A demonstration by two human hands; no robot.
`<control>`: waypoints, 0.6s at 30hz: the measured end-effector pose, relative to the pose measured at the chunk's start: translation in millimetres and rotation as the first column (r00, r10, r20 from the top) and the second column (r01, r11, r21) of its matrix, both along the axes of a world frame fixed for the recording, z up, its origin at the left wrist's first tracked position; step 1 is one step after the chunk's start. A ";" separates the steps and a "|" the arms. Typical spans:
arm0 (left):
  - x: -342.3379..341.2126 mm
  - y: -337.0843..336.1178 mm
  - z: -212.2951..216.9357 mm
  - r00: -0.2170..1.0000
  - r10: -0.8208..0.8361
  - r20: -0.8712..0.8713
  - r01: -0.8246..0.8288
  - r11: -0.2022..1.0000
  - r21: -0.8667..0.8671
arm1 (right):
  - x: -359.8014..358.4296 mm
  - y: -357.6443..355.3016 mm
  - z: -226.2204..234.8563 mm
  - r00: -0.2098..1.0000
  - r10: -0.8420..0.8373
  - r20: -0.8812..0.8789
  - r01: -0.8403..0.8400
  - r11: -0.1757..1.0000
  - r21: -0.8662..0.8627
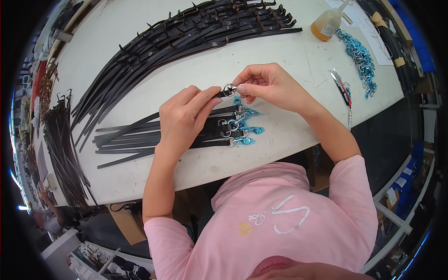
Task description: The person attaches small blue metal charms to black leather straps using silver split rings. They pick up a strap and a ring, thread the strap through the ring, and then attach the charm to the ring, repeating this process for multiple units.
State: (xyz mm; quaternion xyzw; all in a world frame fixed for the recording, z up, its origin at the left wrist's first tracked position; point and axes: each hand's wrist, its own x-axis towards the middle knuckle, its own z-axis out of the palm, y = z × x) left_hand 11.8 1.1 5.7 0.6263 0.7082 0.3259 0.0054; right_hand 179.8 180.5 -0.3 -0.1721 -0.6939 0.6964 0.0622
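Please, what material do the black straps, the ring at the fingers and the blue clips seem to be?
Black straps: probably leather or imitation leather, matte, flat and limp. Ring, held between left hand and right hand: apparently metal, silvery and shiny. Blue clips: likely metal with a glossy blue finish.

Table (289,140) spans the upper and middle frame. Both hands meet near centre: left hand (184,116) just left of a metal ring (229,89), right hand (268,84) just right of it. Strap end (218,94) sits between left fingers and ring. Directly below the hands, a small stack of straps (135,137) runs leftward; its clips (242,126) lie at the right end. Large strap pile (186,37) fans across upper left. Bottle (328,24) upper right; chain heap (359,58) below it; snips (341,86) right of the right hand.
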 end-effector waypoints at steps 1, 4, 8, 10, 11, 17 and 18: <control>-2.2 -0.7 -2.0 0.999 -0.017 0.037 0.017 1.000 0.010 | -0.5 1.4 -1.4 1.000 0.019 0.020 -0.019 1.000 0.010; 1.4 1.0 -8.3 0.968 -0.083 0.238 0.067 0.995 0.077 | -0.4 0.1 -1.7 0.997 0.052 0.063 -0.052 0.999 -0.006; 9.9 -0.5 -4.8 0.917 -0.082 0.390 0.096 0.995 -0.017 | -0.7 -5.1 -0.4 0.995 0.085 0.049 -0.080 0.992 -0.095; 7.7 0.9 -6.1 0.885 -0.069 0.461 0.076 0.997 0.003 | -0.6 -6.4 3.2 0.995 0.083 0.045 -0.073 0.978 -0.194; 6.3 1.6 -7.3 0.867 -0.063 0.495 0.066 0.998 0.012 | -0.7 -5.7 4.4 0.996 0.083 0.043 -0.068 0.960 -0.270; 3.3 3.9 -21.3 0.769 -0.059 0.636 0.044 0.998 0.038 | -1.3 -0.9 -1.4 0.996 0.072 0.053 -0.035 0.855 -0.518; 3.5 4.5 -21.8 0.775 -0.059 0.629 0.043 0.998 0.041 | -1.5 -0.7 -1.9 0.996 0.069 0.054 -0.032 0.859 -0.512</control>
